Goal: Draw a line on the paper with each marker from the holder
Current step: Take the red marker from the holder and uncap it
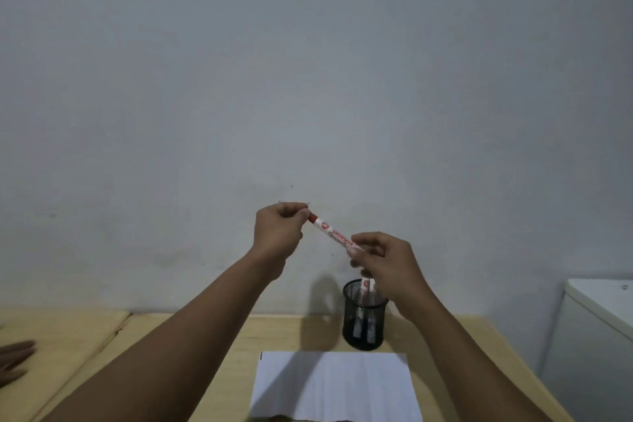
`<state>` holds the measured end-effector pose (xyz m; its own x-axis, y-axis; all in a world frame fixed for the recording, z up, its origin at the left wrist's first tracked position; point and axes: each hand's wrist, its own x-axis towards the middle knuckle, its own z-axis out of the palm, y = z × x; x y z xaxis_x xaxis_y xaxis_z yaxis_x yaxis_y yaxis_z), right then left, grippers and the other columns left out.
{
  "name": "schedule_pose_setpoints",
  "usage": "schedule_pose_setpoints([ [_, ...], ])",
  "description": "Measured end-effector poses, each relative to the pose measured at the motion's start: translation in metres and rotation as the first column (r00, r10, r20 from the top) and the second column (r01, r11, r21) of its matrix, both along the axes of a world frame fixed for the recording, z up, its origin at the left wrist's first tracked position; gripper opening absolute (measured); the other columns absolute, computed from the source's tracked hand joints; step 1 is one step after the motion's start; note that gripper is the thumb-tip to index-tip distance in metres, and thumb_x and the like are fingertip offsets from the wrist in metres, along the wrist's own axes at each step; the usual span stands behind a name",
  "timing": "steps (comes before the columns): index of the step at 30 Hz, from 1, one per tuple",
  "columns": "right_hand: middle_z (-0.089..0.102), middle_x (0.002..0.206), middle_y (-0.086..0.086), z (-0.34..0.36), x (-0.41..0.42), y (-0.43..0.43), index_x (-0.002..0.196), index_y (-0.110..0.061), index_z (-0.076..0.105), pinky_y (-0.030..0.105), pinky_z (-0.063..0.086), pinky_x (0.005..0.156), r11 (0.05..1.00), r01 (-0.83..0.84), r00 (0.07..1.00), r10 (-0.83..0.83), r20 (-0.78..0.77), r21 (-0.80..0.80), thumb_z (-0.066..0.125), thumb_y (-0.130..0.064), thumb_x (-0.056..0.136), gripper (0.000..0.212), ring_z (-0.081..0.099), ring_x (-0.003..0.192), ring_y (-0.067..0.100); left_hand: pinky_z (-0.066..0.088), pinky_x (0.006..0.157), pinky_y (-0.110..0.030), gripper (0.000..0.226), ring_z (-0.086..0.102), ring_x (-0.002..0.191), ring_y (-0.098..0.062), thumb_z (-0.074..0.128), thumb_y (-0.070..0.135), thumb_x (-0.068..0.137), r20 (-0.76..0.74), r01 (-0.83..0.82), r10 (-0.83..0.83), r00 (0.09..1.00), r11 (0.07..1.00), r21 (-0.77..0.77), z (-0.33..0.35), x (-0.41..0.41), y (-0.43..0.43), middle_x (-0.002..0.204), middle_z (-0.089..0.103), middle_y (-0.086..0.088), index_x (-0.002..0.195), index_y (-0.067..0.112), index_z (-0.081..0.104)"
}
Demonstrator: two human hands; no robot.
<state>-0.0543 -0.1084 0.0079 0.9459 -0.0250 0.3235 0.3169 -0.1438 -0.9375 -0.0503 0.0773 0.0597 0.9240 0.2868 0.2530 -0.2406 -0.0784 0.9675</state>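
The left hand [277,233] pinches the red cap end of the white-barrelled red marker [334,236], while the right hand [383,267], at 4 o'clock, clamps the barrel above the black mesh holder [364,319]. The white paper sheet [335,387], at 6 o'clock, shows one short dark mark at its far-left corner. Judged remaining: uncap, draw, then the markers in the holder.

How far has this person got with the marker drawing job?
Barely started. The paper looks blank apart from a tiny dark mark at its far left corner. Both hands, left hand and right hand, hold a red marker in the air. Other markers wait in the mesh holder.
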Motion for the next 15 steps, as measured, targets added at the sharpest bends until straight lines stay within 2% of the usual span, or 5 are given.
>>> schedule_pose_setpoints([
  [1, 0.075, 0.095, 0.013, 0.006, -0.005, 0.004, 0.107, -0.007, 0.073, 0.027, 0.059, 0.068, 0.986, -0.017, 0.999, 0.022, -0.028, 0.166, 0.076, -0.009, 0.086, 0.022, 0.073, 0.075, 0.016, 0.039, 0.05, -0.021, 0.01, 0.053, 0.064, -0.016, 0.063, 0.014, 0.092, -0.036, 0.01, -0.01, 0.999, 1.0, -0.016, 0.001, -0.008, 0.008, 0.091, 0.072, -0.005, 0.095, 0.013, 0.072],
  [3, 0.073, 0.091, 0.013, 0.015, -0.014, 0.016, 0.101, -0.004, 0.074, 0.03, 0.06, 0.07, 0.899, -0.059, 0.994, 0.091, -0.055, 0.435, 0.075, -0.009, 0.086, 0.016, 0.073, 0.075, 0.018, 0.038, 0.055, -0.025, 0.01, 0.055, 0.068, -0.017, 0.063, 0.018, 0.092, -0.09, 0.052, -0.054, 0.994, 0.998, -0.024, -0.002, -0.024, 0.02, 0.096, 0.074, -0.004, 0.097, 0.014, 0.071],
  [5, 0.072, 0.087, 0.01, 0.019, -0.022, 0.033, 0.096, -0.005, 0.074, 0.032, 0.06, 0.071, 0.813, -0.094, 0.985, 0.16, -0.064, 0.575, 0.073, -0.01, 0.088, 0.009, 0.072, 0.077, 0.019, 0.039, 0.06, -0.029, 0.012, 0.057, 0.072, -0.018, 0.063, 0.021, 0.092, -0.103, 0.08, -0.083, 0.991, 0.996, -0.029, -0.007, -0.037, 0.028, 0.099, 0.075, -0.004, 0.098, 0.015, 0.071],
  [10, 0.077, 0.084, 0.012, 0.016, -0.039, 0.071, 0.098, -0.003, 0.073, 0.03, 0.062, 0.072, 0.793, -0.154, 0.969, 0.238, -0.067, 0.59, 0.072, -0.009, 0.089, 0.011, 0.073, 0.077, 0.023, 0.042, 0.066, -0.032, 0.016, 0.059, 0.081, -0.019, 0.065, 0.026, 0.092, -0.116, 0.097, -0.102, 0.988, 0.994, -0.054, -0.019, -0.059, 0.036, 0.098, 0.076, 0.001, 0.103, 0.017, 0.073],
  [15, 0.076, 0.084, 0.014, 0.008, -0.044, 0.088, 0.095, 0.001, 0.073, 0.032, 0.062, 0.083, 0.779, -0.211, 0.96, 0.278, -0.023, 0.59, 0.07, -0.003, 0.089, 0.007, 0.071, 0.081, 0.026, 0.034, 0.061, -0.031, 0.01, 0.052, 0.075, -0.017, 0.071, 0.027, 0.087, -0.166, 0.021, -0.047, 0.985, 0.988, -0.154, -0.023, -0.063, 0.052, 0.09, 0.078, 0.002, 0.09, 0.018, 0.076],
])
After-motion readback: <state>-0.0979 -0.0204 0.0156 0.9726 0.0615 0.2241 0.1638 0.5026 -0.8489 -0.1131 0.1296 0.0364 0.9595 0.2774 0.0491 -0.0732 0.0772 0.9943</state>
